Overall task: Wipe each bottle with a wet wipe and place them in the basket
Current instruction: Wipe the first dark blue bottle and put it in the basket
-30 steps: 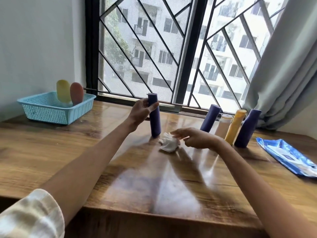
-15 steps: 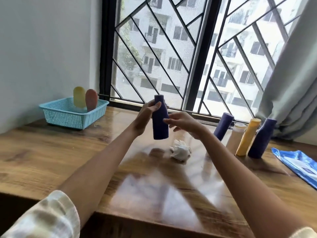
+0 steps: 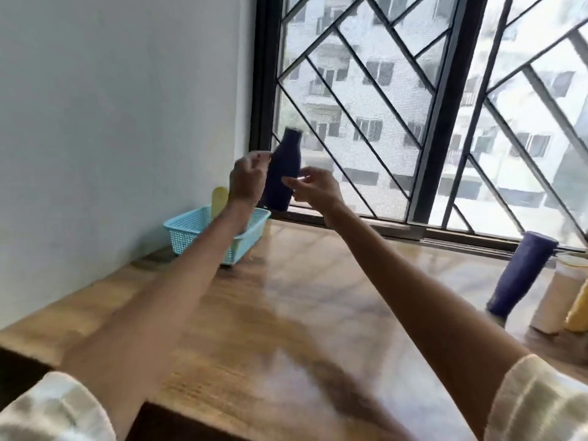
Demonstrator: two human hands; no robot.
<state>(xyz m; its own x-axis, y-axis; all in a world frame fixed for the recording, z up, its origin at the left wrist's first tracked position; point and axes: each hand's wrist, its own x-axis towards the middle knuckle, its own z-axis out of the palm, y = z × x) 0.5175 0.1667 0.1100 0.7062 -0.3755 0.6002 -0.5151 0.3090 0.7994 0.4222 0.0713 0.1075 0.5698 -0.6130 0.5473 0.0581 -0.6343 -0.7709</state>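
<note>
A dark blue bottle (image 3: 282,173) is held upright in the air in front of the window, above the table's far left part. My left hand (image 3: 246,181) grips its left side. The fingertips of my right hand (image 3: 313,189) pinch its right side. Below and to the left stands a light blue mesh basket (image 3: 187,232), with a yellow bottle (image 3: 219,196) upright in it; my left forearm hides part of the basket. The frame is blurred. No wet wipe is in view.
The wooden table (image 3: 305,297) runs along a barred window. At the right edge stand another dark blue bottle (image 3: 520,280), a pale bottle (image 3: 561,297) and a yellow bottle (image 3: 579,311). A white wall is close on the left.
The dark blue bottle has been lifted off the table and carried up and left toward the basket. My right hand joined it. The view swung left, so the crumpled wipe and the wipe pack left the frame.
</note>
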